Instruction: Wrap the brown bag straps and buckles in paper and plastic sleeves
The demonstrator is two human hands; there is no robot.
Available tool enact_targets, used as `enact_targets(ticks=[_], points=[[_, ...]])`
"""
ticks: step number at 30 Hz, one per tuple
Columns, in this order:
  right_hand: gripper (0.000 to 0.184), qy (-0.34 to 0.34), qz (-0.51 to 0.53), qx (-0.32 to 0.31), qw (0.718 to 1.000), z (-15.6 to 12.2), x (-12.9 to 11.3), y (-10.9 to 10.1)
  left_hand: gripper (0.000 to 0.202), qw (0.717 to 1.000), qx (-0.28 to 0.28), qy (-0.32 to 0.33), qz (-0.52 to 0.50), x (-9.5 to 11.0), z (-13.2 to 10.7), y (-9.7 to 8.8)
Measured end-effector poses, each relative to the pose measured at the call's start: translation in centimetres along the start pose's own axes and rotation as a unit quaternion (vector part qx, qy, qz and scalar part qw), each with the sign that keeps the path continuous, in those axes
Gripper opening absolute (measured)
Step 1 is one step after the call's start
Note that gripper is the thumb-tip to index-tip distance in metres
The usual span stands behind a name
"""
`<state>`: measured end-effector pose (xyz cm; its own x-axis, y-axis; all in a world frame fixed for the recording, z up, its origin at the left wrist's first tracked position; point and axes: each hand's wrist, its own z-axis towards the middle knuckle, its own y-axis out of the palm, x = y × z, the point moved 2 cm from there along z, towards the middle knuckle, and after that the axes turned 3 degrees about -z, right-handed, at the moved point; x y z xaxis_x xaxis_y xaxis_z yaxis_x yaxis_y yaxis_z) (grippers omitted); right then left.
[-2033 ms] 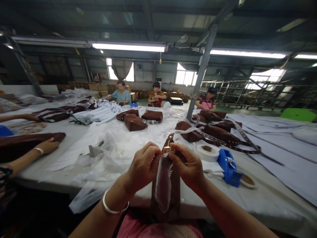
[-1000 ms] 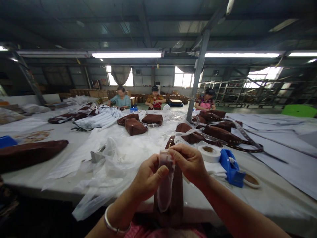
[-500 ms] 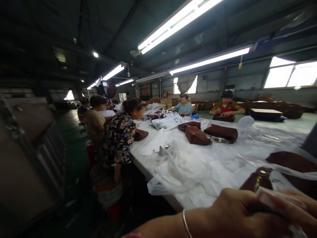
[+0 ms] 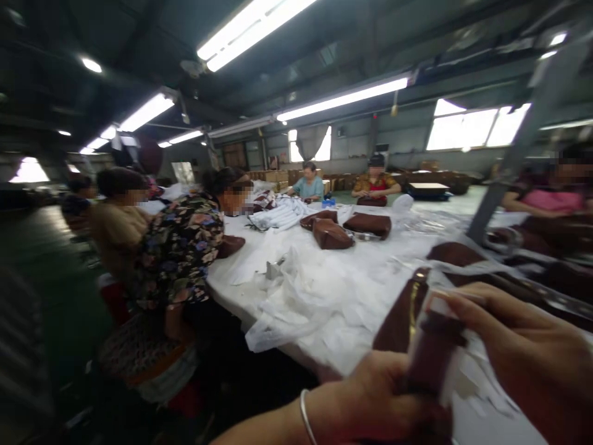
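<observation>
My left hand (image 4: 375, 398), with a silver bangle at the wrist, is closed around a dark brown leather strap (image 4: 433, 358). White or clear wrapping shows along the strap's edge, blurred by motion. My right hand (image 4: 523, 346) pinches the strap's upper end, thumb and fingers together at the pale wrapping. Just behind the strap lies a brown leather bag (image 4: 393, 318) with a gold zipper. Crumpled white plastic sheeting (image 4: 319, 296) covers the table to the left of my hands.
Brown bags (image 4: 331, 233) lie farther along the white table (image 4: 231, 278). A co-worker in a floral shirt (image 4: 185, 247) leans over its left edge; others sit at the far side and right. A grey post (image 4: 504, 167) rises at the right. A basket-like stool (image 4: 148, 364) stands below left.
The view has swung right, bringing the post and a co-worker in pink into sight. My hands now show farther left and higher, with the strap upright between them.
</observation>
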<state>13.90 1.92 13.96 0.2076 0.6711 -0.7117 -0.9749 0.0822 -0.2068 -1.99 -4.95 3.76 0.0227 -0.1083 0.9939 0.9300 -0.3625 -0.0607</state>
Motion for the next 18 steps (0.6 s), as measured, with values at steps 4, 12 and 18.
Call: enact_targets(ticks=[4,12,18], points=[[0.027,0.094,-0.003,-0.007,0.996,0.5,1.2,-0.6,0.016,0.987,0.093,0.12,0.061,-1.9,-1.6,-0.7],[0.023,0.091,0.024,0.03,0.995,0.6,1.7,-0.2,0.021,0.944,0.145,0.192,0.227,-1.2,-1.4,-1.4],[0.025,0.111,0.01,0.041,0.993,0.6,2.4,-0.5,0.007,0.88,0.232,0.284,0.301,-0.1,-0.6,-0.4]])
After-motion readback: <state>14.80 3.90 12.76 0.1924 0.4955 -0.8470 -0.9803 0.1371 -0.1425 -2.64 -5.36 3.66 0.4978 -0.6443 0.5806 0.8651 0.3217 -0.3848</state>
